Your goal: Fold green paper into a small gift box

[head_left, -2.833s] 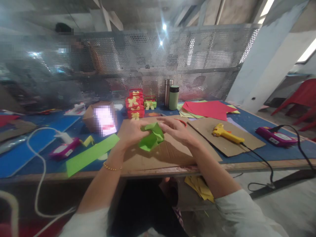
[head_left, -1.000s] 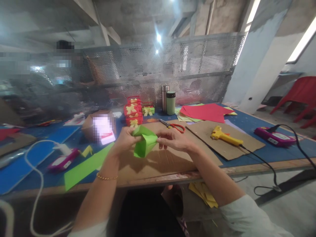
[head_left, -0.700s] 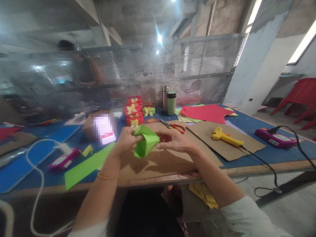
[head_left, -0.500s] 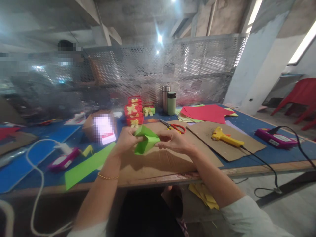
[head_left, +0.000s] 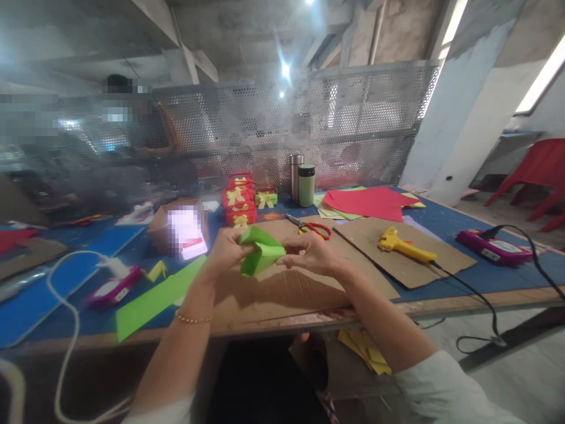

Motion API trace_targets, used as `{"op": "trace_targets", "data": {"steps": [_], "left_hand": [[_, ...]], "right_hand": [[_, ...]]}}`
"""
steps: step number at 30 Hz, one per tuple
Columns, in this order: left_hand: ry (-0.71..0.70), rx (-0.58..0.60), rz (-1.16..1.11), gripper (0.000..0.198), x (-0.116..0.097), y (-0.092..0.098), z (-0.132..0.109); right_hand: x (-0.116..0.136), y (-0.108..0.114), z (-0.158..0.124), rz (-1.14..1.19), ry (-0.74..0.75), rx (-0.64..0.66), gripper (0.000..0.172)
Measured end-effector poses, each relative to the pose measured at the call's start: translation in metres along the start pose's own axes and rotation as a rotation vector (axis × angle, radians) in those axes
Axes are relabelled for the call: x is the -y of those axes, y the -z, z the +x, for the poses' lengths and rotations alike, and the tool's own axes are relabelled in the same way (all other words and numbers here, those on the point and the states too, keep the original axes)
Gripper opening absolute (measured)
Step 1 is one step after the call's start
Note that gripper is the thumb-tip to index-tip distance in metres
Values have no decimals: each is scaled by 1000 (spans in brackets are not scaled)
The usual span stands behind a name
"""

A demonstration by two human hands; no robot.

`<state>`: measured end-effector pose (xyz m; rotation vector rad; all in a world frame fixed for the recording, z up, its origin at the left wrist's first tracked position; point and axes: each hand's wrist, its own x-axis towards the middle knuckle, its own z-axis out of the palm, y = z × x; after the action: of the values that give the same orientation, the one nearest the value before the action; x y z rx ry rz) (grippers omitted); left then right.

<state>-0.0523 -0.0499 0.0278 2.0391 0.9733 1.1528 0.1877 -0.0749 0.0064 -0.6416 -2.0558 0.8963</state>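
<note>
Between my two hands is a folded piece of green paper (head_left: 265, 254), bent into a shape with an opening, held just above a brown cardboard sheet (head_left: 282, 297). My left hand (head_left: 227, 252) pinches its left side, thumb towards the middle. On its right edge are the thumb and fingers of my right hand (head_left: 309, 253), also closed on it. A flat strip of green paper (head_left: 154, 303) lies by my left forearm. Scissors with red-orange handles (head_left: 315, 228) rest just beyond my right hand.
Red boxes with yellow bows (head_left: 239, 203) are stacked at the back beside a green box (head_left: 266, 199). Two flasks (head_left: 306, 185) stand nearby. A yellow glue gun (head_left: 406, 246) lies on cardboard at right, its cord trailing. Purple power strips (head_left: 494, 247) sit on both sides. A phone (head_left: 188, 229) leans left.
The green paper's opening has narrowed slightly and its right edge looks more rounded between my fingers. Both hands stay in nearly the same place.
</note>
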Motion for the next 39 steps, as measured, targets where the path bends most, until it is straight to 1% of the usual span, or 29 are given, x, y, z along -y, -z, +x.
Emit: {"op": "trace_targets", "data": {"steps": [2,5,6,11,14,17,23,28,33,39], "left_hand": [[-11,-3,6,19,-5,0,0],[-31,-20,16,35,-9,0,-1],[-42,-20,17,37,-9,0,-2],[-137,26,41,21,-2,1,-1],[-182,26,61,20,2,2,2],[-212,11,34,19,3,3,2],[-210,35,6,21,-1,2,0],[-222,23,48,29,1,1,1],[-232,55,64,39,4,0,1],[-229,78,122,47,0,-2,1]], "right_hand": [[-1,0,0,-24,14,-6,53],[-2,1,0,-46,23,-14,52],[-3,1,0,-46,25,-14,52],[-3,0,0,-33,43,-4,52],[-3,0,0,-25,34,1,52],[-3,0,0,-20,35,-2,53],[-1,1,0,-65,61,0,51],[-2,0,0,-83,93,3,50],[-4,0,-1,-94,72,10,47],[-2,-3,-1,-107,72,17,47]]}}
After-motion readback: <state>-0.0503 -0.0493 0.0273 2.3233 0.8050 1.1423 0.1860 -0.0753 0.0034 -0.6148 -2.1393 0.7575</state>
